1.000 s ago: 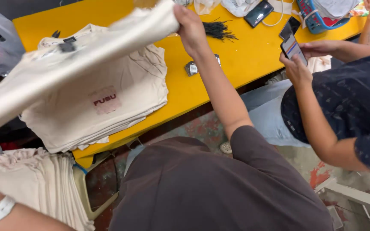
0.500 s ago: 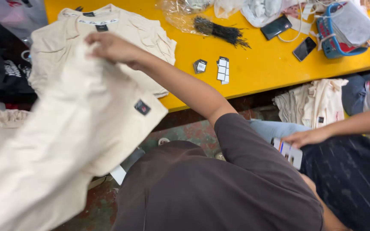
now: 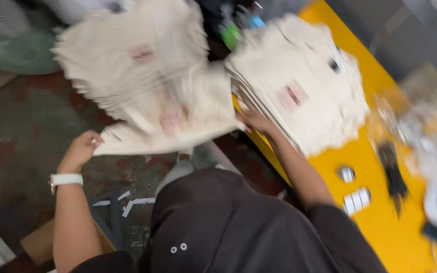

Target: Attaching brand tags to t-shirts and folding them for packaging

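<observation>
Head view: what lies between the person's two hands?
A cream folded garment spans the gap in the head view, the left hand gripping one end and the right hand at the other, beside the cream stack on the yellow table.

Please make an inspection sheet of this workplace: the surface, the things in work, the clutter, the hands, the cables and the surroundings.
Surface: yellow table top, mostly covered at its far end.
Things in work: cream folded fabric garment held between both hands; stack of cream garments on the table; second cream stack lower down, left of the table.
Clutter: small white tags, black bundle of ties, round silver piece; blurred pale items at the right edge.
Hands: left hand grips the garment's corner; right hand holds its other end, beside the table stack.
Cables: nothing seen.
Surroundings: dark patchy floor with white paper scraps.
</observation>
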